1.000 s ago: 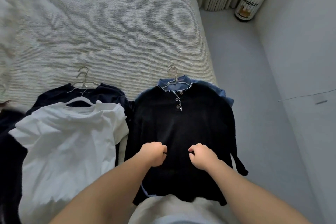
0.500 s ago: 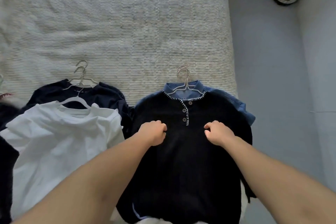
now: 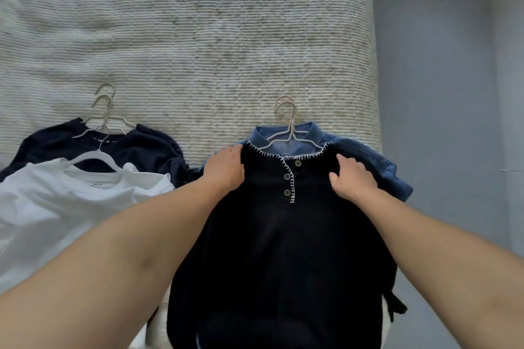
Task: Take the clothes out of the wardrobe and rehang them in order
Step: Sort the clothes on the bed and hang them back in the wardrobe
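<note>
At the bed's point(image 3: 198, 22) right edge, black henley point(image 3: 283, 249) lies over denim shirt point(image 3: 377, 161). Left hand point(image 3: 225, 168) and right hand point(image 3: 353, 178) grip its shoulders, fingers curled. Likely sorting step; next, lift by hanger point(image 3: 289, 127).

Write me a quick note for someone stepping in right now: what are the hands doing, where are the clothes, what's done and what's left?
Left hand and right hand each rest on a shoulder of the black buttoned top; grip unclear.
It lies over a blue denim shirt, both on hangers, on the bed.
Beside them: white T-shirt over a navy top, also on hangers.
Done: clothes out on the bed.
Left: rehanging them in order.
</note>
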